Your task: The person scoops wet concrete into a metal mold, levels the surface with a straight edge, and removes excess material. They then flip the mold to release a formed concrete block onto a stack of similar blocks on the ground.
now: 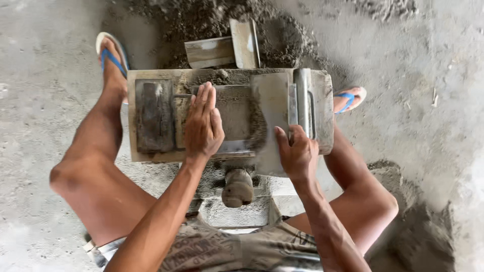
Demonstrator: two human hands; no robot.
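Grey, damp sandy mix coats nearly everything here, so expect gritty, slightly slippery surfaces under your skin. Nearest you, at the lower centre of the frame, a round metal handle (pixel 237 188) juts out from under the mould press (pixel 151 75); it looks heavy and stiff, and nothing is touching it. Just above it, your left hand (pixel 203 123) lies flat and open, fingers together, palm down on the dark mix (pixel 234 108) packed into the mould cavity at the centre of the frame. That fill is soft and crumbly; I judge it will take gentle, even pressure but break up if pinched or dragged. To its right, your right hand (pixel 297 151) is closed on the near edge of the metal lid plate (pixel 272 95), thumb on top, fingers wrapped around it. The plate looks rigid and weighty, with thin edges; the raised bar handle (pixel 304 100) on it seems the safer hold. At the left of the press sits a dark rectangular block (pixel 155 116). Farther off, at the top centre, two flat metal plates (pixel 227 48) lie on the loose sand heap (pixel 282 35).
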